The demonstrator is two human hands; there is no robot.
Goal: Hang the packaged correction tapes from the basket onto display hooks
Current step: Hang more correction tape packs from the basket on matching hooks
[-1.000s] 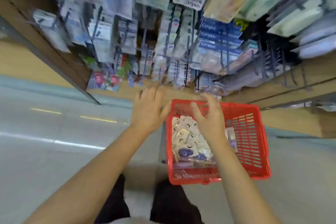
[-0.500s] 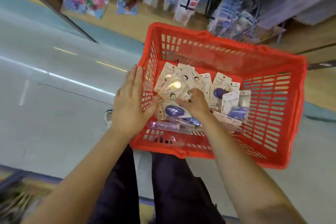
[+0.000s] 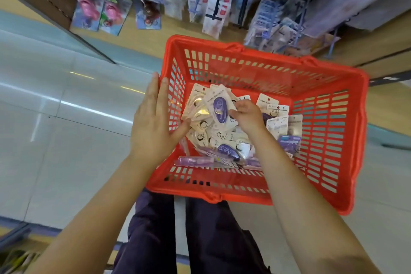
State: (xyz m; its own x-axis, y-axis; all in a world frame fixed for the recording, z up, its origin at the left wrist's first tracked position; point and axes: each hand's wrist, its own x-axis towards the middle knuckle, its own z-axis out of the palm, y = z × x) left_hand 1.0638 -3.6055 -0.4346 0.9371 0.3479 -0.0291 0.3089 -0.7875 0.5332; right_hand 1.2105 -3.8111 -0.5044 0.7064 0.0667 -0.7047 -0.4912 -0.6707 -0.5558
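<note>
The red basket (image 3: 329, 140) holds a loose heap of packaged correction tapes (image 3: 224, 138) (white cards, purple dispensers). The right hand (image 3: 249, 115) pinches one package (image 3: 219, 107) above the heap, its long axis running toward the shelf. The left hand (image 3: 153, 127) lies flat, fingers straight, against the basket's left wall. Packets on the display hooks (image 3: 213, 2) are blurred.
</note>
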